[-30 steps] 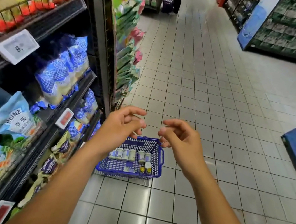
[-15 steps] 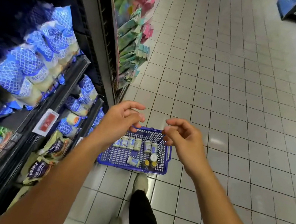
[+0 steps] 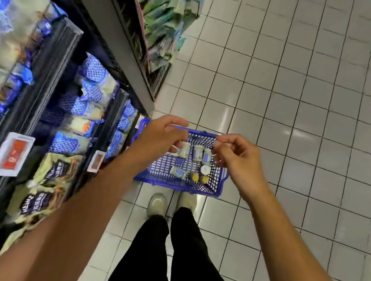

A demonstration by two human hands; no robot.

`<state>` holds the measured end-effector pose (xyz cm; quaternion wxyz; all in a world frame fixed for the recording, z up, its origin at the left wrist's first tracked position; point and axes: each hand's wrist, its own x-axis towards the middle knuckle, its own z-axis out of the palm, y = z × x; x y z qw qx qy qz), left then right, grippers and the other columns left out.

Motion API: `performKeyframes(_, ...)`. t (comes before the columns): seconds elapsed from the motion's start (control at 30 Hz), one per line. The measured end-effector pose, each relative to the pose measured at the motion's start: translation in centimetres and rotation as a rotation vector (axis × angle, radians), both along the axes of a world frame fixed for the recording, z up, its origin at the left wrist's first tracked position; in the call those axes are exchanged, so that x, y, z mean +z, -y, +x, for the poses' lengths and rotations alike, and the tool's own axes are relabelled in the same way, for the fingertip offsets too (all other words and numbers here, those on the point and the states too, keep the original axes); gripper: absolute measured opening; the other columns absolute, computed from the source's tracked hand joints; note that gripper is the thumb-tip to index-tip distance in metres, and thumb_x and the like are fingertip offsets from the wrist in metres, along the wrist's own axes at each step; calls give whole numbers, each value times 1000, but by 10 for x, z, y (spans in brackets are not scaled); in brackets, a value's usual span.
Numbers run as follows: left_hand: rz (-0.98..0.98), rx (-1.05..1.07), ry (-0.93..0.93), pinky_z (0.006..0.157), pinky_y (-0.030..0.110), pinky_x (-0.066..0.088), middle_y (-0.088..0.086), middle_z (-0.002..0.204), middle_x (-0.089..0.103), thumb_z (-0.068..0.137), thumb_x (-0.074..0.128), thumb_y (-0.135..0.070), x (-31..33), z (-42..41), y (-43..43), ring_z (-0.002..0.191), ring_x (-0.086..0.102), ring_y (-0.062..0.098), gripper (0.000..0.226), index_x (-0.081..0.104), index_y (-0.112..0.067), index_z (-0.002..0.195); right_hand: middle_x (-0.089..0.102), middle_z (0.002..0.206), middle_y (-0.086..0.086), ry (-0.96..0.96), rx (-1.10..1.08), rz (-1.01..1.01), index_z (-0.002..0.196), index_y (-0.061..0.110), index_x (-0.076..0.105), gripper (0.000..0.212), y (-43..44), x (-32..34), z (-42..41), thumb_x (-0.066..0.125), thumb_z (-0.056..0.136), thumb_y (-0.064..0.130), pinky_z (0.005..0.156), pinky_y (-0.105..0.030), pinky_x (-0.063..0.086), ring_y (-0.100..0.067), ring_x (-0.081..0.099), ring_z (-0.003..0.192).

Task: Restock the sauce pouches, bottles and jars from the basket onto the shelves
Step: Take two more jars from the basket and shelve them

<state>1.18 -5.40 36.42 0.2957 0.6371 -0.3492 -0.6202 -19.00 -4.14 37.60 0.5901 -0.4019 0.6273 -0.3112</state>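
A blue plastic basket [image 3: 217, 187] stands on the tiled floor just in front of my feet. Inside it are several white-labelled jars [image 3: 198, 153], one jar lying on its side [image 3: 178, 172] and two yellow-capped bottles [image 3: 199, 177]. My left hand [image 3: 160, 137] hovers above the basket's left part with fingers loosely curled and holding nothing. My right hand [image 3: 236, 159] hovers above its right part, fingers also curled and apart, empty. The shelves [image 3: 47, 70] on my left hold blue-and-white sauce pouches [image 3: 93, 81] and dark Heinz pouches [image 3: 51, 169].
Price tags [image 3: 11, 155] hang on the shelf edges. Green packets [image 3: 169, 20] fill a rack further along the aisle. My shoes [image 3: 157, 204] and black trousers show below the basket. White floor tiles [image 3: 313, 110] stretch to the right.
The view has tilted downward and I have stepped closer to the basket. Both hands have lowered over it, still empty; my legs and feet are now in view.
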Motion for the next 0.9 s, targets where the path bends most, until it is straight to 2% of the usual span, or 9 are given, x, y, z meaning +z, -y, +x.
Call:
performKeyframes(0.07, 35, -15, 7, 55, 19, 52, -5, 73, 73, 80, 65, -21, -25, -2, 8, 62, 64, 5, 20, 66, -24, 101, 70, 70, 5, -6, -8, 48, 94, 12, 68, 5, 3, -27, -1, 67, 92, 8, 56, -19, 52, -5, 67, 62)
performKeyframes(0.17, 93, -39, 39, 56, 19, 53, -7, 73, 73, 91, 62, -15, -64, -1, 18, 62, 65, 5, 14, 66, -26, 98, 69, 73, 2, -23, -34, 107, 94, 11, 68, 6, 6, -70, -4, 65, 93, 6, 53, -16, 51, -2, 65, 60)
performKeyframes(0.27, 162, -68, 78, 61, 23, 56, -2, 79, 72, 90, 61, -12, -108, -2, 25, 66, 64, 9, 17, 66, -27, 97, 70, 80, -2, -60, -46, 189, 105, 5, 66, 12, 9, -116, -7, 64, 95, 11, 54, -18, 52, -2, 65, 60)
performKeyframes(0.37, 234, -92, 112, 68, 30, 54, 3, 86, 69, 91, 60, -11, -163, -4, 28, 68, 62, 11, 17, 65, -24, 101, 70, 83, 0, -76, -29, 266, 106, 10, 62, 11, 13, -169, -7, 64, 95, 11, 55, -21, 54, -3, 67, 58)
performKeyframes(0.47, 288, -93, 167, 66, 31, 54, 1, 82, 64, 91, 60, -11, -231, -6, 29, 67, 58, 10, 16, 65, -20, 103, 69, 87, -2, -78, -20, 340, 107, 13, 57, 14, 18, -232, -5, 63, 95, 9, 53, -21, 54, -3, 65, 55)
performKeyframes(0.63, 389, -115, 200, 62, 30, 53, 4, 91, 58, 93, 60, -13, -345, -10, 22, 76, 56, 18, 13, 61, -26, 92, 63, 83, -3, -134, 0, 422, 114, 11, 54, 23, 23, -339, -4, 65, 94, 13, 54, -27, 53, -4, 61, 50)
performKeyframes(0.8, 430, -118, 217, 66, 34, 51, 3, 86, 59, 93, 59, -14, -442, -14, 24, 72, 54, 19, 12, 59, -26, 94, 57, 86, -13, -204, -5, 476, 120, -1, 52, 33, 27, -438, 0, 66, 93, 10, 64, -45, 50, -29, 58, 71)
performKeyframes(0.9, 415, -161, 273, 80, 37, 55, 5, 109, 62, 93, 60, -17, -493, -17, 30, 90, 62, 22, 13, 60, -23, 104, 55, 82, -14, -221, 24, 479, 113, 3, 51, 25, 33, -488, 2, 65, 93, 10, 65, -49, 51, -32, 57, 74)
